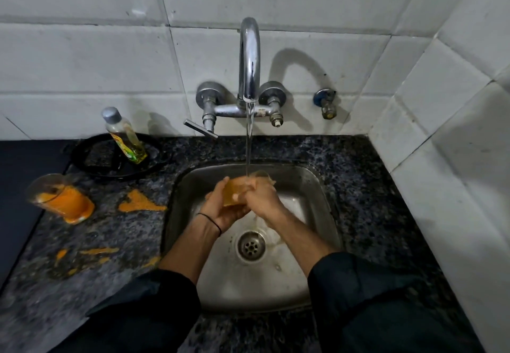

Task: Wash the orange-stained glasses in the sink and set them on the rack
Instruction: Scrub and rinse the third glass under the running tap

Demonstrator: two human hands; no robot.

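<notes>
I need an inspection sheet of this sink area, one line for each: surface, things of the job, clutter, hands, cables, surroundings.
Surface: dark speckled counter, with orange spills left of the steel sink.
Job's things: one glass is held over the sink under running water; a second glass, stained orange, stands on the counter at far left.
Clutter: a bottle of yellow liquid stands in a black round tray.
Grippers: the left hand and the right hand both grip the glass.
Cables: nothing seen.
Surroundings: white tiled wall, chrome tap, small valve to its right.
</notes>
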